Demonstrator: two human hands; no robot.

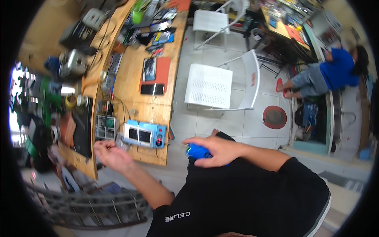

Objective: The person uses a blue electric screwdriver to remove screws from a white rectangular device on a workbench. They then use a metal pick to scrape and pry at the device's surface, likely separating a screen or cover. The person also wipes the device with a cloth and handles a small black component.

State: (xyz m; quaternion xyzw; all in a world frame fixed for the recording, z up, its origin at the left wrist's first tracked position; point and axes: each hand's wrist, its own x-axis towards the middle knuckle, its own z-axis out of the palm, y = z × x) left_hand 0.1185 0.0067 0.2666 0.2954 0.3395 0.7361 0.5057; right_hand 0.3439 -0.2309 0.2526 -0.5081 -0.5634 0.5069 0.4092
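My right hand (221, 151) is wrapped round a blue, rounded object (198, 151) with a greenish front end, held before my body off the bench's near corner. Its exact kind is hidden by my fingers. My left hand (114, 155) is at the left, by the raised shelf's edge, with its fingers curled together; whether something small is between them I cannot make out. Just beyond it on the bench stands a light-blue flat machine (156, 132) with a red display, and a dark-screened phone (139, 135) lies on its top.
The wooden bench (130, 71) carries another phone (152, 89) on an orange mat (164, 69) and cluttered tools farther off. White chairs (209, 85) stand to its right. A person in blue (339, 71) is at the far right. A black mat (83, 126) lies on the shelf.
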